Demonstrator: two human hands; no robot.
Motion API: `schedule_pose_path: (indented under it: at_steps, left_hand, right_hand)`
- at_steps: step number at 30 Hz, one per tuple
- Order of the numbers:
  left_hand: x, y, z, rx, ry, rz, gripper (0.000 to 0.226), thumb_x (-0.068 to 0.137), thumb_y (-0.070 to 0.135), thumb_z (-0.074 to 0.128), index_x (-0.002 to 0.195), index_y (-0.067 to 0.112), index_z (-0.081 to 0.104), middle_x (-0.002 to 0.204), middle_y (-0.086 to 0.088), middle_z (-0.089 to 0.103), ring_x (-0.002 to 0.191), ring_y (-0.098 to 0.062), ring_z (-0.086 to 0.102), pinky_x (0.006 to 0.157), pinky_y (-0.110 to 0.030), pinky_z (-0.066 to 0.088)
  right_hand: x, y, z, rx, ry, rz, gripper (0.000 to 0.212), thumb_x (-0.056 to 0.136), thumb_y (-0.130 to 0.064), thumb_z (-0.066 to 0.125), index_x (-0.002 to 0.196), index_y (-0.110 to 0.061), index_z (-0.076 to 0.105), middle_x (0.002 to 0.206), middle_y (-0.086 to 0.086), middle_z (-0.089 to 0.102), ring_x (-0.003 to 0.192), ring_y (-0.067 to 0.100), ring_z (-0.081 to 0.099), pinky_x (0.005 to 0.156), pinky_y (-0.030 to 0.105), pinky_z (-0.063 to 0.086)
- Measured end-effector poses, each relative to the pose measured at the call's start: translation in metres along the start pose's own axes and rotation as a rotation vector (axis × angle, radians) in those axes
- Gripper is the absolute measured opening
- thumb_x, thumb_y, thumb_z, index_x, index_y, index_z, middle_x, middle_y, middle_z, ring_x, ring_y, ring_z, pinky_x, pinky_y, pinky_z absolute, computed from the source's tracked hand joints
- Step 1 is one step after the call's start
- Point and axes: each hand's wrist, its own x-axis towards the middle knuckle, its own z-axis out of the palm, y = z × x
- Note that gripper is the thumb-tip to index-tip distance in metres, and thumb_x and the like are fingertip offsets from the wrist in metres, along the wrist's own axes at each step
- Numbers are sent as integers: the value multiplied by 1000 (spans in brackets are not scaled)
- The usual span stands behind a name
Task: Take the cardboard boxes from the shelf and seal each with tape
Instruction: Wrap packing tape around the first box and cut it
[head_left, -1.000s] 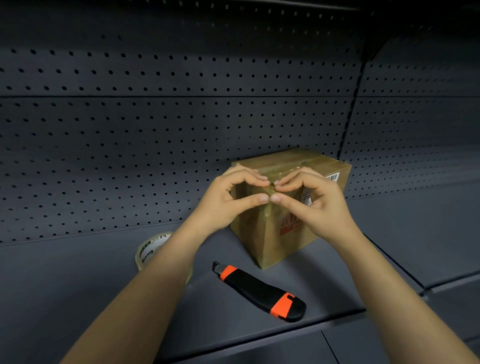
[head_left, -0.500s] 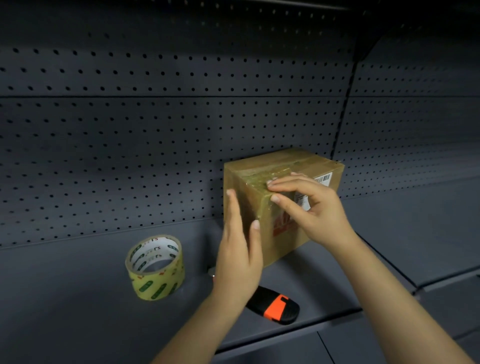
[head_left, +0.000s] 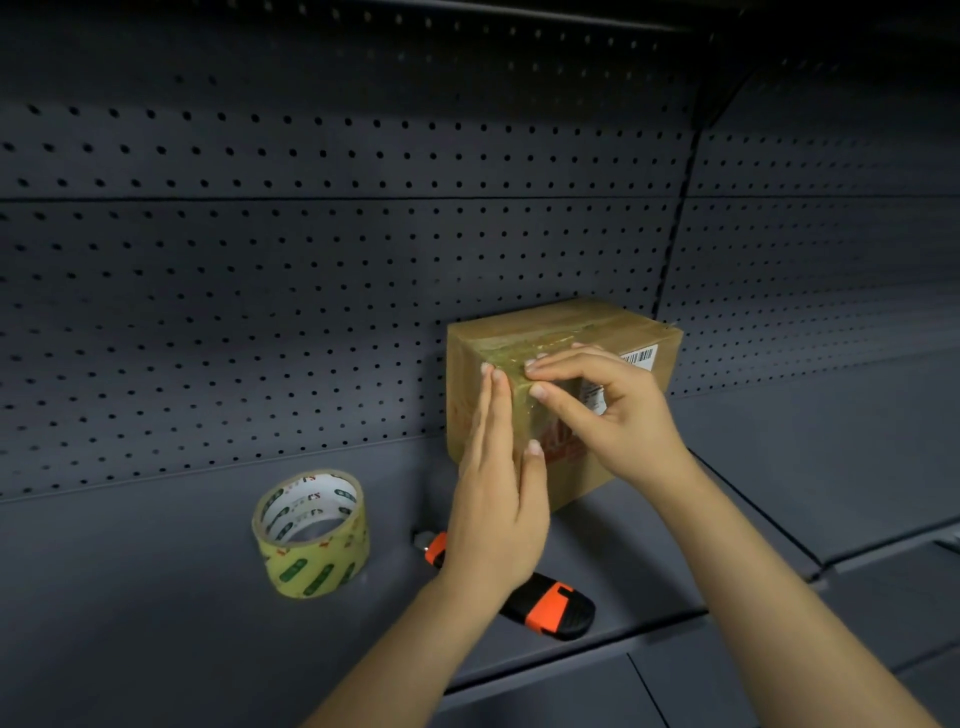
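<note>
A small cardboard box (head_left: 618, 327) stands on the dark shelf (head_left: 156, 597), one corner turned toward me, with clear tape running over its top and down the near corner. My left hand (head_left: 496, 499) lies flat with straight fingers against the box's left face, pressing the tape there. My right hand (head_left: 602, 410) rests on the near top corner, with its fingertips and thumb pressing the tape at the edge. A roll of clear tape (head_left: 311, 535) with green print sits on the shelf to the left of the box.
A black and orange utility knife (head_left: 550, 608) lies on the shelf below my left hand, partly hidden by my wrist. A perforated dark back panel (head_left: 260, 312) rises behind the box. The shelf's front edge (head_left: 571, 670) runs just in front of the knife.
My left hand left the box's top corner, dropped lower, then slid up flat along the left face. My right hand stayed on the top corner. The tape roll came into view.
</note>
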Motion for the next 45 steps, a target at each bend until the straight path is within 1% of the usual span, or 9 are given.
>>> schedule_pose_path:
  at_steps: [3,7,9,12,16,27,33,36,45]
  left_hand:
    - [13,0,-4,88,34,-36,68,91,17,41,155,26,21,162,16,14,148,-1,11,117,-13,10]
    - [28,-4,-24,465,42,105,56,81,32,47,134,17,55,141,-4,47,135,-26,36,107,-44,40]
    - [35,-4,-32,577,24,171,53,81,36,48,128,15,60,136,-5,52,133,-26,39,104,-47,40]
    - [33,-3,-35,369,-77,69,64,91,35,49,151,18,35,161,3,22,147,-8,17,115,-21,22]
    - [5,-2,-19,178,-89,-13,80,100,24,48,156,20,-9,161,14,-19,145,7,-11,101,7,-1]
    - [-14,-9,-4,299,-161,-155,74,105,40,30,154,6,-12,163,-7,-18,151,-15,-11,121,-25,3]
    - [6,-3,-27,121,142,-59,51,101,34,51,148,19,42,150,10,41,135,-1,39,104,-8,28]
    - [10,-8,-21,53,296,38,33,95,25,64,126,15,66,126,1,67,115,-7,63,97,-25,50]
    - [11,-11,0,169,457,91,34,89,25,69,118,7,69,112,-3,71,85,-14,73,73,-13,54]
  right_hand:
    - [0,0,1,-1,3,9,12,85,-10,73,97,-11,74,101,-2,73,102,9,66,98,19,41]
    - [0,-5,0,6,-7,58,14,87,-12,72,100,-11,72,102,-5,71,102,10,65,94,28,48]
    - [0,-10,0,6,-14,85,15,88,-11,71,103,-12,69,102,-8,68,102,8,63,91,26,49]
    - [0,-12,2,-121,-53,-16,16,92,-14,65,108,-15,68,102,-10,64,101,8,59,90,33,49]
    - [0,-10,3,-245,-149,-90,33,98,-17,54,130,-23,62,99,-4,54,96,16,53,87,38,44]
    - [6,-25,-12,-179,-108,99,21,90,-21,69,110,-19,74,111,-11,70,109,-2,62,97,20,48]
    - [19,-28,-25,48,-132,204,21,78,-14,80,97,-9,71,108,0,71,102,10,67,92,25,52]
    - [10,-18,-21,-6,-68,81,13,81,-12,78,89,-9,68,108,2,70,107,13,65,95,34,52]
    - [5,30,-1,-139,-20,-368,23,88,-6,72,111,-3,73,112,8,70,103,23,66,86,42,53]
